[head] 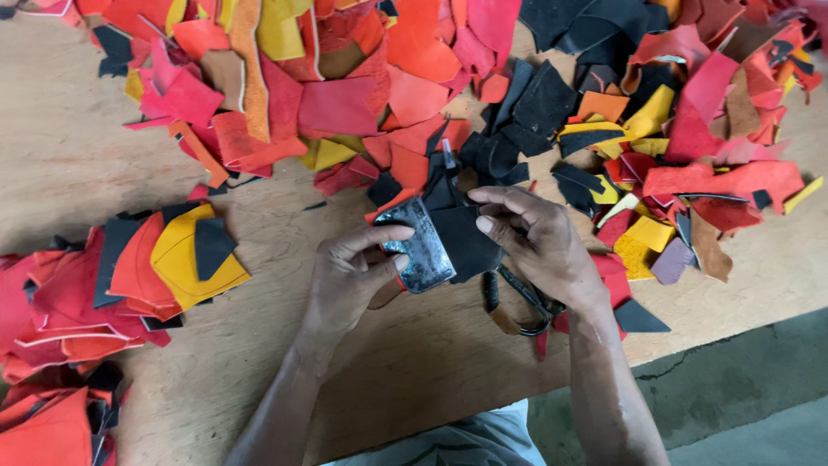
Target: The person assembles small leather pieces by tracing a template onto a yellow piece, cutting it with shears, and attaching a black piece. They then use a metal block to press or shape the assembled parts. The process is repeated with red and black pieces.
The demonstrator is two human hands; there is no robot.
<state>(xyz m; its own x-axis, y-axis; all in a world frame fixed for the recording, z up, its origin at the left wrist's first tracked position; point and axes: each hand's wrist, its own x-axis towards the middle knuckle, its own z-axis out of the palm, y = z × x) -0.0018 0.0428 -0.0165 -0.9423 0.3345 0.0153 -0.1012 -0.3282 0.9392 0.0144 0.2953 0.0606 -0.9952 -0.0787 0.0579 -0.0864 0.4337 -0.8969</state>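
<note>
L hand [349, 276] pinches metal template [420, 244] on black leather piece [466, 242]; R hand [539, 242] clamps leather + scissors [517, 302].

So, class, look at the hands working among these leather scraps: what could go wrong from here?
1. The right hand works scissors beside the left hand, which pins a shiny metal template on a black leather piece; its fingers could get nicked.
2. The template might slip, spoiling the cut.

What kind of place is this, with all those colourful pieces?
Probably a leather-cutting workshop. Heaps of red, orange, yellow and black leather offcuts cover a wooden worktable, and the left hand holds a worn metal template against a black piece.
</note>
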